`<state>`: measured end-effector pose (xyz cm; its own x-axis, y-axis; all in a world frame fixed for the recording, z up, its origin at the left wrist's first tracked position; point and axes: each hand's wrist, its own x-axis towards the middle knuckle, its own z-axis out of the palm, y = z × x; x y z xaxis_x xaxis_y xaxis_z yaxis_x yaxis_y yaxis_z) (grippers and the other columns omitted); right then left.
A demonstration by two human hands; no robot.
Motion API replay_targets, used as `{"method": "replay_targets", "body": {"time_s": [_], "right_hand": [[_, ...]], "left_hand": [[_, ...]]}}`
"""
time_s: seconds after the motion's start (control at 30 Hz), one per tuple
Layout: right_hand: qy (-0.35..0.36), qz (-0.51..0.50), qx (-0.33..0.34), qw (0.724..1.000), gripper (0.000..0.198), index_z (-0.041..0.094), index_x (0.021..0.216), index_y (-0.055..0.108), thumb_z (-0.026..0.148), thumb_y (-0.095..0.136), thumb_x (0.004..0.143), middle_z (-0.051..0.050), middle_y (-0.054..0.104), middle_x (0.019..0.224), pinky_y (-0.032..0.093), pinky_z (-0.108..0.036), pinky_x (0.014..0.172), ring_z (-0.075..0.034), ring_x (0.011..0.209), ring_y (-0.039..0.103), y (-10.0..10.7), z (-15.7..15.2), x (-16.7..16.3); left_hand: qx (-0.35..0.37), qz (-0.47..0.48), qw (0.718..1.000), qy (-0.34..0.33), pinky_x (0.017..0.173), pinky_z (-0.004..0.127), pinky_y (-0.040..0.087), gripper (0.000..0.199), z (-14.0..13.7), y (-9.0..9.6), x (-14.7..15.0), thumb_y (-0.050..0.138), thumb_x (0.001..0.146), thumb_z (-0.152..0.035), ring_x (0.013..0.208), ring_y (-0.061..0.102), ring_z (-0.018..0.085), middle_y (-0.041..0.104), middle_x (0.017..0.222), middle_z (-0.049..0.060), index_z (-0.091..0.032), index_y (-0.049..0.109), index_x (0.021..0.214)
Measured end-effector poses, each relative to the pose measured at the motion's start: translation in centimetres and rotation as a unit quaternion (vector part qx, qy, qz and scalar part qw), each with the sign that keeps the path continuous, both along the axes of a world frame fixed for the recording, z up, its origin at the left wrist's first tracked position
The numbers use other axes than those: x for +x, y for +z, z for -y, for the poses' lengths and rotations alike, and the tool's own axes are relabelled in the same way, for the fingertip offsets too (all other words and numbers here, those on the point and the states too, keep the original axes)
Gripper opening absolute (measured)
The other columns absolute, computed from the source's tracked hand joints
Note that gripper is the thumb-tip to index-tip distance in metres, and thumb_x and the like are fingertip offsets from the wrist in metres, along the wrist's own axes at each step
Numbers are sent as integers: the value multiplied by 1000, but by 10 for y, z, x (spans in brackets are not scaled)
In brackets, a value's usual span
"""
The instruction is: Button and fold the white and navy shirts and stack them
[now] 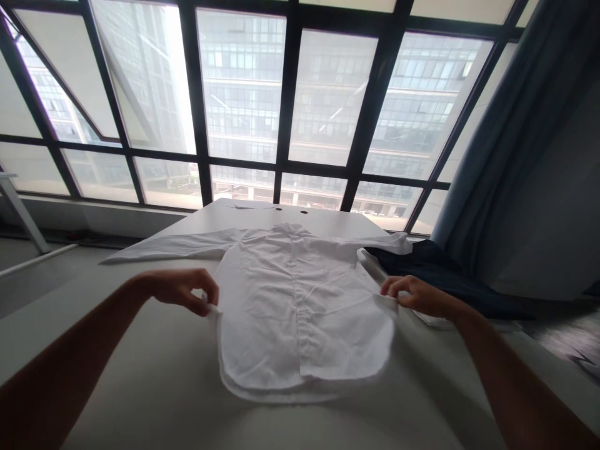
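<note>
A white button-front shirt [262,300] lies front side up on the white table [154,375], its collar toward the window and its curved hem toward me. One sleeve stretches out to the left; the other reaches right, over a dark cloth. My left hand [182,290] pinches the shirt's left side edge near the hem. On the opposite side edge, my right hand [412,295] grips the fabric between thumb and fingers. The lower part of the shirt is slightly blurred and looks a little raised between my hands.
Dark blue cloth [450,275] lies at the table's right side, with something white under its near edge. A blue-grey curtain [506,156] hangs at the right. Large black-framed windows [285,94] stand behind the table. A white metal frame [23,212] is at the far left.
</note>
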<state>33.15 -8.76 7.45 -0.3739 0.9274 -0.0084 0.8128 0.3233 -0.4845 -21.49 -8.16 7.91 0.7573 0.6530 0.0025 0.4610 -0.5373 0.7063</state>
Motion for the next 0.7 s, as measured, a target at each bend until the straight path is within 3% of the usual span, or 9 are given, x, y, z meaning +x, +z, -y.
{"method": "replay_targets", "body": {"time_s": [0.07, 0.13, 0.2, 0.3, 0.37, 0.43, 0.57, 0.7], "right_hand": [[-50, 36, -110, 992, 21, 18, 67, 74, 14, 55, 59, -8, 74, 97, 50, -31, 86, -26, 93, 68, 11, 9, 27], [-102, 62, -157, 980, 31, 18, 80, 79, 15, 57, 60, -9, 75, 94, 52, -30, 80, -28, 91, 69, 15, 16, 39], [-120, 54, -129, 983, 33, 18, 93, 80, 21, 59, 67, -10, 76, 97, 52, -30, 79, -28, 92, 70, 13, 17, 34], [-88, 25, -20, 996, 37, 17, 104, 77, 36, 60, 77, -13, 73, 108, 51, -33, 88, -30, 101, 68, -1, 9, 2], [-50, 21, 44, 998, 42, 16, 110, 75, 40, 60, 79, -14, 69, 118, 48, -37, 97, -31, 111, 63, -15, 3, -24], [-6, 29, 65, 997, 42, 17, 113, 73, 38, 61, 78, -13, 65, 127, 43, -40, 104, -31, 119, 58, -25, -1, -44], [41, 54, -4, 998, 39, 19, 107, 76, 37, 65, 75, -14, 64, 126, 44, -39, 103, -30, 115, 60, -23, 8, -55], [62, 65, -97, 991, 27, 21, 88, 80, 39, 68, 73, -12, 67, 119, 49, -33, 90, -29, 109, 63, 3, 27, -47]], "left_hand": [[-33, 15, 998, 50, 62, 25, 47, 67, 5, 3, -19, 54, 72, -81, 61, 61, 16, 70, 69, 2, -16, 70, 78], [-48, 4, 993, 104, 55, 25, 47, 66, 3, 3, -19, 49, 79, -78, 53, 61, 15, 71, 70, 3, -16, 70, 85], [-17, -22, 991, 128, 59, 27, 50, 58, -4, -1, -2, 50, 86, -69, 59, 65, 18, 72, 75, 5, -15, 71, 87], [105, -60, 988, 100, 90, 36, 50, 46, -16, -12, 36, 55, 88, -57, 100, 67, 26, 72, 110, 10, -18, 72, 103], [164, -105, 979, 62, 107, 43, 39, 48, -19, -23, 54, 62, 85, -52, 127, 52, 30, 58, 138, 11, -21, 65, 123], [165, -156, 974, 27, 113, 46, 31, 60, -17, -31, 63, 69, 82, -46, 139, 38, 32, 43, 151, 12, -23, 56, 136], [137, -199, 970, -3, 111, 44, 33, 65, 0, -33, 67, 75, 77, -45, 137, 39, 32, 45, 149, 12, -24, 56, 135], [159, -201, 966, -30, 98, 38, 44, 74, 24, -19, 80, 89, 53, -51, 116, 55, 32, 59, 129, 10, -23, 65, 117]]}}
